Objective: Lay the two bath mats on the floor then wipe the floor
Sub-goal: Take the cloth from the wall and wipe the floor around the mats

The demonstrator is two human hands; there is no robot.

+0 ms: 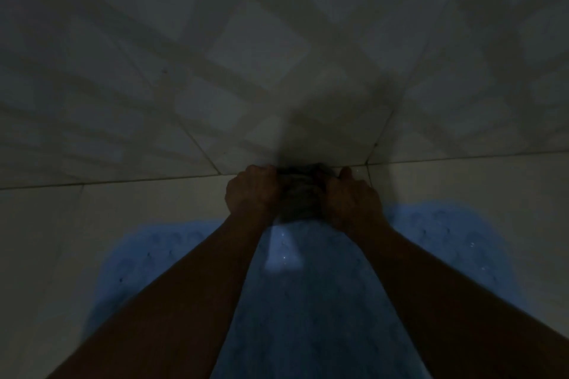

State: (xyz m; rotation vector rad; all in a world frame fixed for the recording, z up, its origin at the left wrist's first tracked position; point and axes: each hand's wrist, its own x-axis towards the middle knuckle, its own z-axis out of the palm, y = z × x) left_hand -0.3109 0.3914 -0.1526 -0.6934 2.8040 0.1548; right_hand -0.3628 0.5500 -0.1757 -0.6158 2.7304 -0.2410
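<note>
Both arms outstretched, left hand (251, 191) and right hand (354, 197) clamped on one dark cloth (300, 198) at twelve o'clock of one blue bath mat (308, 301).

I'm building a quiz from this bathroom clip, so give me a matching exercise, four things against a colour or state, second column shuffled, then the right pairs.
Things:
1. bath mat
2. cloth
3. floor tiles
4. left hand

States:
A. pale, with dark grout lines
B. blue, flat under the forearms
C. fingers curled on the cloth's left side
D. dark, bunched between both hands

Pairs: 1-B, 2-D, 3-A, 4-C
</note>
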